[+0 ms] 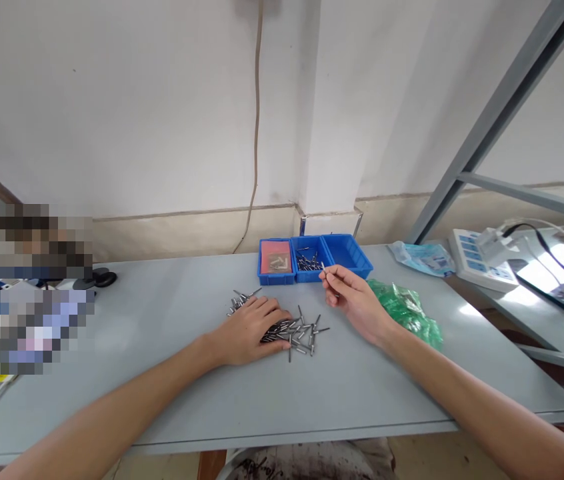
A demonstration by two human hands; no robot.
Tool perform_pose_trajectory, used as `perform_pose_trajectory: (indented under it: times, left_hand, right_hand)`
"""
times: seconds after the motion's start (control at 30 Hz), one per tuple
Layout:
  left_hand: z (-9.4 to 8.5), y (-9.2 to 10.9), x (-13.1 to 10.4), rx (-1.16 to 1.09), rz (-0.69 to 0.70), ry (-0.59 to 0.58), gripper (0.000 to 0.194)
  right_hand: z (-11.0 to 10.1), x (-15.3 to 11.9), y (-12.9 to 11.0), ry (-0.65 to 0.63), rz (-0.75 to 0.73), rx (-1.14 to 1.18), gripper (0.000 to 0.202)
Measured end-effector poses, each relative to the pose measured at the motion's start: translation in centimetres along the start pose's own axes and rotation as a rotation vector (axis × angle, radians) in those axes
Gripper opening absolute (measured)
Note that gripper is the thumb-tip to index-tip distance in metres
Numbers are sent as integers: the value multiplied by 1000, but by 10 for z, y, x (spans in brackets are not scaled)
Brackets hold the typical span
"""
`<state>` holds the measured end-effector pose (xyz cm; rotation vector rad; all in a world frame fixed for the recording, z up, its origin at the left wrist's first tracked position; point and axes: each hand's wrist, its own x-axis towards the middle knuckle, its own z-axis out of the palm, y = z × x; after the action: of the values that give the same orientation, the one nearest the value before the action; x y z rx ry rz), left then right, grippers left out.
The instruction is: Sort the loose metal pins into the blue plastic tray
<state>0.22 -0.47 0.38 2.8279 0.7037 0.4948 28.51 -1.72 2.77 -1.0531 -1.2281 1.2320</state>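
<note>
A heap of small silvery metal pins (pixel 303 331), thin rods with some thicker ends, lies on the grey table. My left hand (pixel 253 329) is laid flat over the heap, fingers stretched out, with pins showing on both sides of it. Part of the heap is hidden under the palm. My right hand (pixel 346 293) is raised in front of the blue bins, thumb and forefinger pinching one small metal pin (pixel 323 266). Just behind it, the middle blue bin (pixel 308 274) holds several similar pins.
The left blue bin (pixel 276 279) holds a pinkish-red sheet and a small clear packet. A third blue bin (pixel 349 257) adjoins on the right. Crumpled green plastic (pixel 407 310) lies beside my right forearm. Farther right are a blue-white packet (pixel 422 259) and a power strip (pixel 479 260).
</note>
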Motion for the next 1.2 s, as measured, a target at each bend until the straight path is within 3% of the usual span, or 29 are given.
perform_pose_trajectory:
  times: [0.47, 0.83, 1.2]
  left_hand:
    - [-1, 0, 1, -10, -3, -8, 48]
    - [-1, 0, 0, -18, -2, -9, 49]
    - [-1, 0, 0, -6, -6, -8, 48]
  right_hand:
    - [-1, 0, 5, 213, -326, -444, 21]
    - [3, -5, 1, 247, -401, -538, 15]
    - [1, -5, 1, 233, -344, -536, 25]
